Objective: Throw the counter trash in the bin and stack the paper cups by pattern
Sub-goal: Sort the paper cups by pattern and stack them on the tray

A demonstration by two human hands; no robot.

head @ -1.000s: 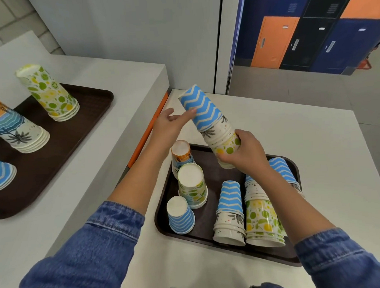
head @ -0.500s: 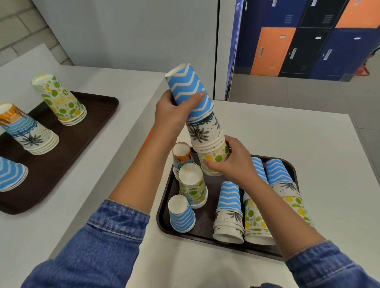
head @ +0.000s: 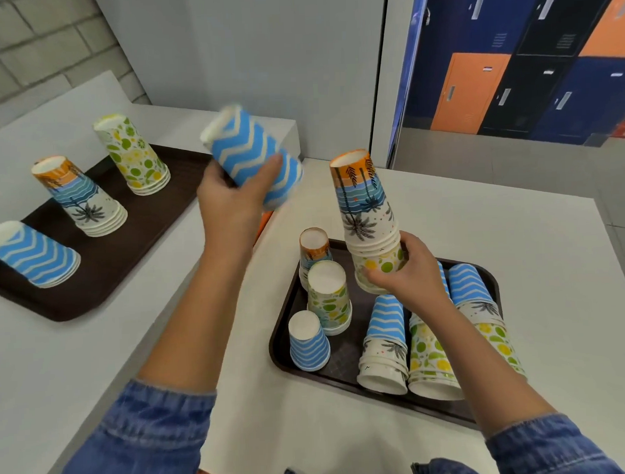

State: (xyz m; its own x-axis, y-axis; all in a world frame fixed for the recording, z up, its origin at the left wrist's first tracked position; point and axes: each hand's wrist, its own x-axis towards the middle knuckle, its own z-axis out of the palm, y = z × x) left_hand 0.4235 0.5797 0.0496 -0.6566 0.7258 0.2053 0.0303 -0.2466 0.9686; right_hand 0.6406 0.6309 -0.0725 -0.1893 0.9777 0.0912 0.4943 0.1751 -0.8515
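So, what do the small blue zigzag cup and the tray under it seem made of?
Blue zigzag cup: printed paper, matte, judging by its white base and dull surface. Tray: probably hard plastic, dark brown, with a moulded raised rim and faint grid texture.

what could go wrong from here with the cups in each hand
The right hand grips the tall mixed stack only at its bottom, and it leans; it could topple onto the cups on the near tray. The blue zigzag cup in the left hand looks blurred, perhaps moving fast, and might slip.
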